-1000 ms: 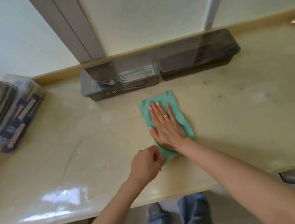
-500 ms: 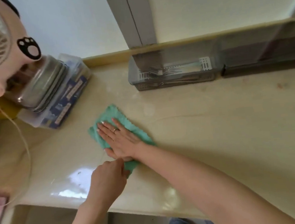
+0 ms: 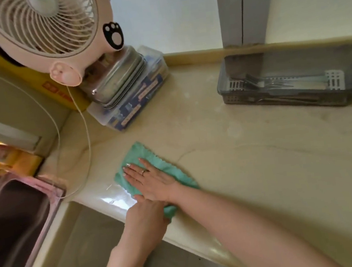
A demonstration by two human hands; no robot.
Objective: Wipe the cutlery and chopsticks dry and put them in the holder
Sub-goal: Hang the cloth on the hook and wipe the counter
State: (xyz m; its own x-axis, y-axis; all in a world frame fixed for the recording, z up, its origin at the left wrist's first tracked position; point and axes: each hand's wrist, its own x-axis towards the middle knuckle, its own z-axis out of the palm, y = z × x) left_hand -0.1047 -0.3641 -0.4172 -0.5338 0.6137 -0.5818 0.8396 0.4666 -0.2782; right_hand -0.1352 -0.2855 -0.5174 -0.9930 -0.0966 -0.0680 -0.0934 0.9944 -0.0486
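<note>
while pressing cloth (image 3: 143, 156), r grip (image 3: 153, 181) flat

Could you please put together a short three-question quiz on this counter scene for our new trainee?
1. True or false: the right hand lies flat on the green cloth.
2. What lies in the grey holder? A. forks B. cups C. sponges
3. Which end of the cloth does the left hand hold, the near one or the far one?
Key: 1 true; 2 A; 3 the near one.
</note>
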